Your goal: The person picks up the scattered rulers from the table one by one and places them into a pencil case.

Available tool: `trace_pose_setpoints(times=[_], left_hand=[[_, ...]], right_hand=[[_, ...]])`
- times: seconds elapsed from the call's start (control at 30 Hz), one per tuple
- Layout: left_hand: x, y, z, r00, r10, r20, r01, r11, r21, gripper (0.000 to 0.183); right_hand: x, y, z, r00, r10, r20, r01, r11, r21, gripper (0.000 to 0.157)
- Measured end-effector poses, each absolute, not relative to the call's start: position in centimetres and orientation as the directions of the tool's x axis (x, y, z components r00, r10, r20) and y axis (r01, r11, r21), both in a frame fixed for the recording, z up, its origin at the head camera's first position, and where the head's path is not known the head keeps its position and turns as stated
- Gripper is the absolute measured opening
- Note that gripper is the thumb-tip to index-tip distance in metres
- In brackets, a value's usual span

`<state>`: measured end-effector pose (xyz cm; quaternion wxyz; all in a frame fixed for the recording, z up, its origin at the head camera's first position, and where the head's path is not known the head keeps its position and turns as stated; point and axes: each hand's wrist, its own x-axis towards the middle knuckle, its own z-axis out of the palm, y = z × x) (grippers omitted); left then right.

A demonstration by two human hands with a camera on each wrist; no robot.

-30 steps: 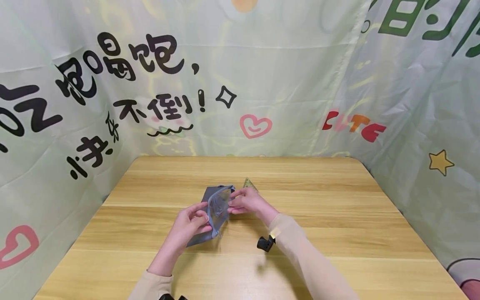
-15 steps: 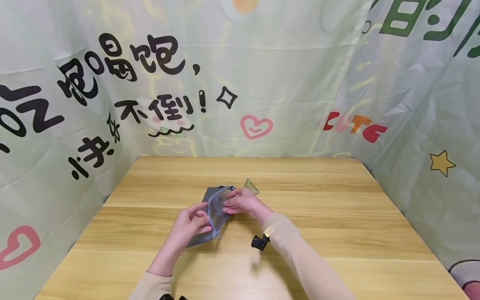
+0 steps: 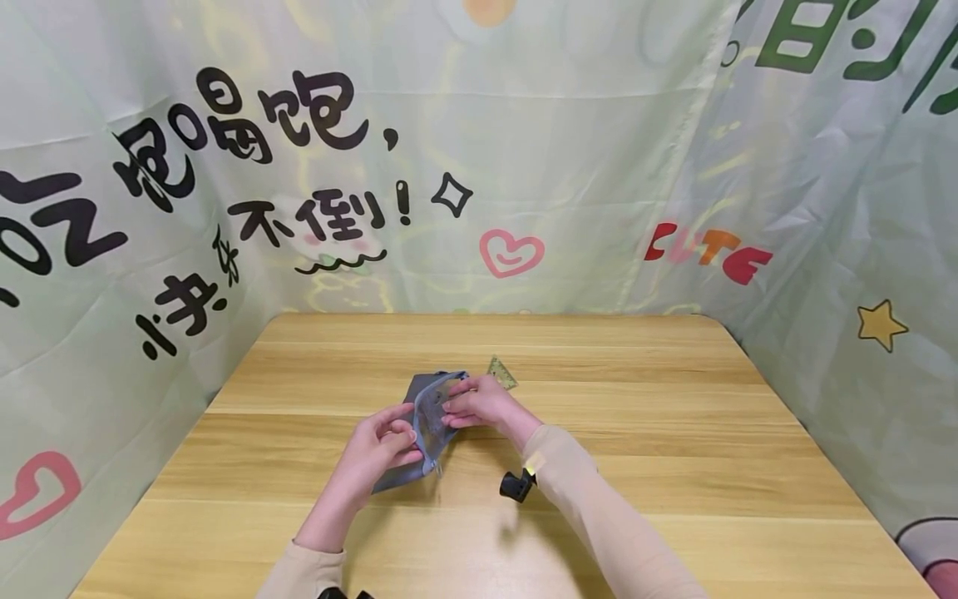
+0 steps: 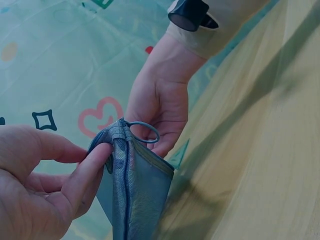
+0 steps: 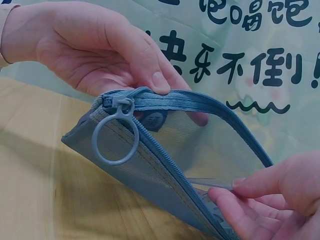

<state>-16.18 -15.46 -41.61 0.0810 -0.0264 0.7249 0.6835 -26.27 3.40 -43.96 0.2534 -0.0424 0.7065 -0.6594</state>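
A blue-grey zip pouch (image 3: 434,424) with a see-through side stands tilted on the table, its mouth gaping. My left hand (image 3: 377,445) pinches the pouch's zipped edge, thumb on the rim in the right wrist view. A round zip pull ring (image 5: 116,140) hangs at the near corner. My right hand (image 3: 486,403) is at the mouth of the pouch; between thumb and finger it pinches a thin clear plastic piece (image 5: 212,183), mostly hidden by the pouch and fingers. Just beyond that hand lies a green set square (image 3: 502,373).
The wooden table (image 3: 636,399) reaches to a printed cloth backdrop (image 3: 584,166) at the back and both sides. A black wrist camera (image 3: 515,487) sits under the right sleeve.
My right hand has moved a little left, further into the pouch's mouth, uncovering more of the set square. The left hand and the pouch have stayed about where they were.
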Motion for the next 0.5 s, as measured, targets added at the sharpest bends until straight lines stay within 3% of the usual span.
trace_pose_setpoints(times=[0.5], left_hand=[[-16.15, -15.51, -41.73, -0.986, 0.073, -0.149, -0.145, 0.059, 0.988, 0.05]], right_hand=[[-26.01, 3.26, -43.79, -0.867, -0.404, -0.292, 0.251, 0.153, -0.956, 0.044]])
